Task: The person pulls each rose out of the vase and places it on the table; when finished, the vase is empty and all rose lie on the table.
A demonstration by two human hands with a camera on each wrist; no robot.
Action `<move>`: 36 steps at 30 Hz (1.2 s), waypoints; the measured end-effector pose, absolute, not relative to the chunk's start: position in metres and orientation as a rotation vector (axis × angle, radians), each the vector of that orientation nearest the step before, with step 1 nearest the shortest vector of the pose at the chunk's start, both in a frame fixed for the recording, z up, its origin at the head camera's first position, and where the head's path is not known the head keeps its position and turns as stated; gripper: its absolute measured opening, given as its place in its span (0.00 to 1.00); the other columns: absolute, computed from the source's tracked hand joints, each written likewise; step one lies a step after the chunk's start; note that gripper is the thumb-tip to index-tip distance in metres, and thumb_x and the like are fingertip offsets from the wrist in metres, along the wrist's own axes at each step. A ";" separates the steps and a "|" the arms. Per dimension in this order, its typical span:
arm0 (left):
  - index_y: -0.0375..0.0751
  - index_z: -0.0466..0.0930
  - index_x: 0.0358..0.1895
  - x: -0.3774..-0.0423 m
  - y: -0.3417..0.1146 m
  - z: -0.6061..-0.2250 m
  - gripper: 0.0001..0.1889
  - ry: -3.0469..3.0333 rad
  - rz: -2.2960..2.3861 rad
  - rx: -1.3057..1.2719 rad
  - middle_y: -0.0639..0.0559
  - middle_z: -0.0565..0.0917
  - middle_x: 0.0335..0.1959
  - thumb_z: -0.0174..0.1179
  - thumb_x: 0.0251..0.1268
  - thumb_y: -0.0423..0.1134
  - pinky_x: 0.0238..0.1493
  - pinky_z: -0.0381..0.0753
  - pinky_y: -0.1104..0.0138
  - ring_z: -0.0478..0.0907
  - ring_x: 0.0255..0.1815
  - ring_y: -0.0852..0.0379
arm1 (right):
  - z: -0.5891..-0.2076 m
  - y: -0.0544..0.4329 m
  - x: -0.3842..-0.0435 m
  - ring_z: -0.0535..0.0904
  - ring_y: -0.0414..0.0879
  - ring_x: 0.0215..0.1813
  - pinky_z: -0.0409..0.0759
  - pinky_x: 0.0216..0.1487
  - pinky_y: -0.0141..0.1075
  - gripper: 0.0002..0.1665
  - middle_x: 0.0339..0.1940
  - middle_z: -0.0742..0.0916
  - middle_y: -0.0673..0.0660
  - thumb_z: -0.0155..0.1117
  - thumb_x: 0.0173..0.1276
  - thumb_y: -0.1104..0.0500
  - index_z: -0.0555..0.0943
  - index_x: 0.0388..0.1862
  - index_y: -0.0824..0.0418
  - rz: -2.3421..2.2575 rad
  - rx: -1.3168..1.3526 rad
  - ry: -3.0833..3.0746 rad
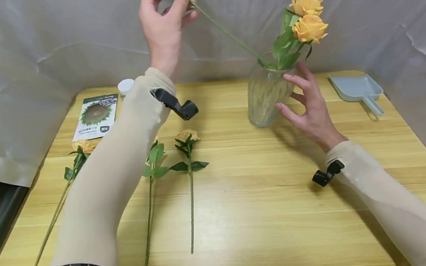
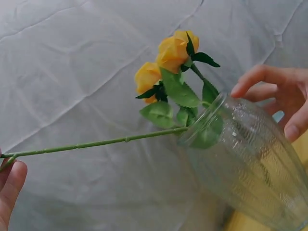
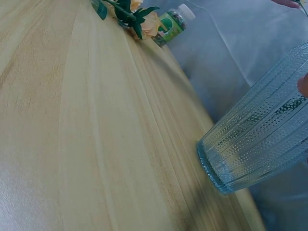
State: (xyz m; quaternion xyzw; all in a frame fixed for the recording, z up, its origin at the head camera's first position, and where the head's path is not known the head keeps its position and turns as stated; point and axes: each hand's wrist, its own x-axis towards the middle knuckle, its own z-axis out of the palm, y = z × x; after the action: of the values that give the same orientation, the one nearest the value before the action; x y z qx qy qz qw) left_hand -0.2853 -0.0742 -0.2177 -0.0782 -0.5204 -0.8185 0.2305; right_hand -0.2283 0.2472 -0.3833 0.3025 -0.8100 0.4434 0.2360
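- Glass vase (image 1: 267, 97): clear, ribbed and textured, standing toward the far side of the wooden surface (image 1: 243, 211). Contents: two yellow roses (image 1: 310, 28) with green leaves, heads above the rim, some foliage down inside the neck.
- Left hand (image 1: 164, 30): raised, finger and thumb pinching a green stem (image 2: 101, 143) near its leaves. Lower end of stem reaches the vase mouth; whether the tip is inside cannot be told. Its flower lies outside the head frame.
- Right hand (image 1: 313, 117): thumb and fingers curved round the vase's side, a fingertip at the rim.
- Capped bottle (image 3: 175, 23): head view gives only the white cap; right wrist view adds a green label and dark contents, too blurred to identify.
- Sunflower packet (image 1: 95, 114): flat beside the bottle; contents hidden.
- Head view only: packet, grey-blue dustpan (image 1: 356, 88) to the right of the vase, and all three loose roses (image 1: 187, 136) lying left of it, one partly covered by the left forearm.
- Left wrist view: stem and leaves meeting at the rim, seen close.
- Right wrist view: thick vase base, seen from low down.
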 end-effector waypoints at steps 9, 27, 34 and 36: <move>0.40 0.78 0.61 -0.268 -0.109 -0.227 0.17 -1.457 -2.206 -0.192 0.48 0.79 0.54 0.66 0.75 0.24 0.52 0.94 0.60 0.87 0.46 0.49 | -0.385 0.246 -0.231 0.61 0.53 0.88 0.82 0.73 0.32 0.42 0.91 0.59 0.55 0.75 0.69 0.73 0.70 0.79 0.62 1.242 0.802 -2.229; 0.39 0.79 0.67 -0.214 -0.111 -0.294 0.21 -1.965 -2.269 -0.384 0.45 0.80 0.62 0.66 0.75 0.23 0.49 0.95 0.58 0.86 0.46 0.50 | -0.385 0.249 -0.230 0.61 0.52 0.89 0.81 0.73 0.32 0.41 0.91 0.59 0.52 0.74 0.69 0.73 0.71 0.79 0.61 1.250 0.773 -2.238; 0.39 0.77 0.69 -0.193 -0.094 -0.318 0.21 -2.139 -2.300 -0.418 0.41 0.78 0.61 0.64 0.77 0.25 0.50 0.96 0.55 0.89 0.45 0.50 | -0.384 0.250 -0.230 0.61 0.51 0.88 0.81 0.73 0.30 0.41 0.91 0.59 0.51 0.74 0.70 0.72 0.71 0.79 0.60 1.242 0.761 -2.248; 0.39 0.77 0.69 -0.188 -0.088 -0.325 0.21 -2.177 -2.324 -0.422 0.41 0.77 0.63 0.64 0.77 0.25 0.51 0.96 0.54 0.89 0.43 0.50 | -0.384 0.250 -0.230 0.61 0.51 0.88 0.81 0.73 0.31 0.41 0.91 0.59 0.51 0.74 0.70 0.72 0.71 0.79 0.60 1.244 0.761 -2.249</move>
State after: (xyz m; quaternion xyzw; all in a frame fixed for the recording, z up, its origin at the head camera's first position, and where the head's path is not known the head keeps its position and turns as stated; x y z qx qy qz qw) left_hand -0.1883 -0.0885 -0.3246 -0.1312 -0.6773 -0.7230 -0.0353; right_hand -0.2302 0.2500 -0.3842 0.2764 -0.8169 0.4518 0.2284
